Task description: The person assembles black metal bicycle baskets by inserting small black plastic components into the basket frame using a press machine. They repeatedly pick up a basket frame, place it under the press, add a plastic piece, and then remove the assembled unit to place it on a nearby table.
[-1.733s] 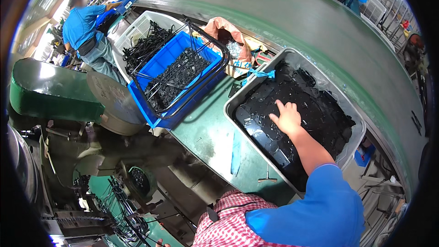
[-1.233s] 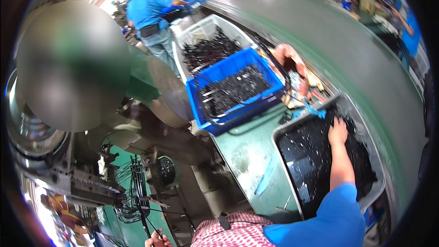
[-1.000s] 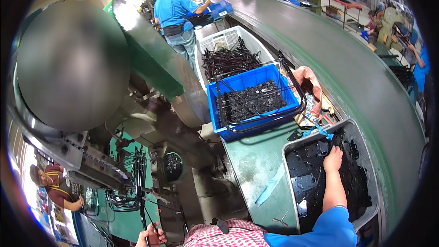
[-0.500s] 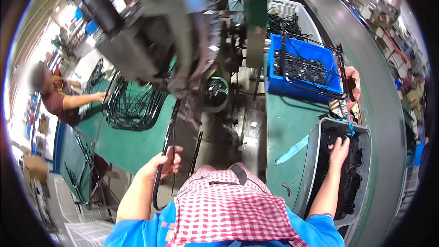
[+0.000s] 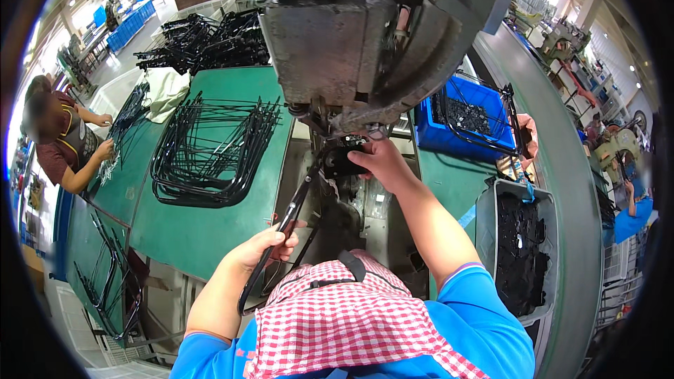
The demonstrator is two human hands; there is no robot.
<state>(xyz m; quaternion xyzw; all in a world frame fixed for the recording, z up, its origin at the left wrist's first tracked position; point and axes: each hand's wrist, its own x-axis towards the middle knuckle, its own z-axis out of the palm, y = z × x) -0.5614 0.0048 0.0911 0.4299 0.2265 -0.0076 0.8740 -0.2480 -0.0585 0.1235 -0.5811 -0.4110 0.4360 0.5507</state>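
My left hand [image 5: 272,244] is closed round a black bent tube frame [image 5: 296,203], which slants up from beside my apron to the machine. Under the head of a big grey metal press [image 5: 330,49], my right hand [image 5: 385,167] pinches a small flat black part [image 5: 342,161] between thumb and fingers. This part sits at the upper end of the tube frame; whether the two touch, I cannot tell. On the green table to the left lies a stack of similar black tube frames [image 5: 203,193].
At my right, a grey bin [image 5: 554,238] holds black flat parts. Beyond it stands a blue crate [image 5: 428,123] of small black parts, with a tube frame across it. A conveyor belt [image 5: 572,203] runs along the far right. A co-worker [image 5: 67,133] handles thin black rods at the left.
My right hand has left the grey bin and come under the press with a black part. My left hand still grips the tube frame. The view has turned leftward and the press shows more sharply.
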